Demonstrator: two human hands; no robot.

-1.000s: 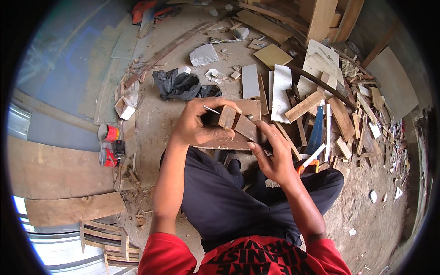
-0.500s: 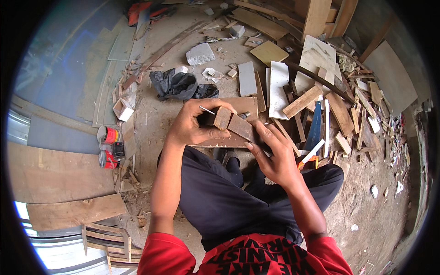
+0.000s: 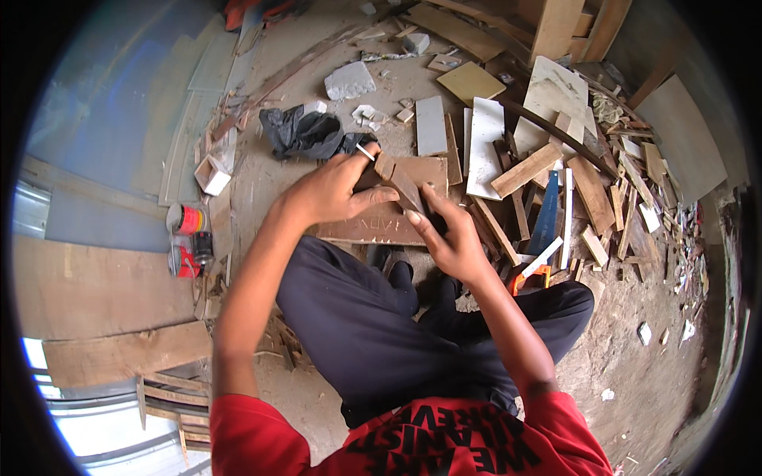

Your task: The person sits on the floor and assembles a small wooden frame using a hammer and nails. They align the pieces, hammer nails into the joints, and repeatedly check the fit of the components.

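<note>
My left hand (image 3: 329, 190) is curled around the near end of a small wooden offcut (image 3: 401, 181), thumb stretched along its lower edge and fingers wrapped over the top, so it is closed firmly on the piece; a thin pale stick or pencil (image 3: 365, 151) pokes out between 2 of those fingers toward 12 o'clock. My right hand (image 3: 452, 238) comes in from 4 o'clock, with the thumb and first fingers pinched onto the same offcut at its lower end, the other fingers folded loosely; I cannot tell whether it also holds a small tool. The offcut sits tilted, touching a flat brown board (image 3: 397, 202) that lies on the dirt floor (image 3: 635, 381) just beyond my knees. To do this well, I judge that I should keep the left grip steady as the anchor and let only the right fingers adjust, pressing the piece flat against the board so it does not rock. I should keep my fingertips back from the edge being worked. A blue-bladed handsaw with an orange handle (image 3: 544, 238) lies at 3 o'clock, within reach, beside a heap of scrap wood strips (image 3: 591, 190). A crumpled black bag (image 3: 305, 131) lies at 11 o'clock, and 2 red cans (image 3: 186, 238) stand well apart at 9 o'clock.
</note>
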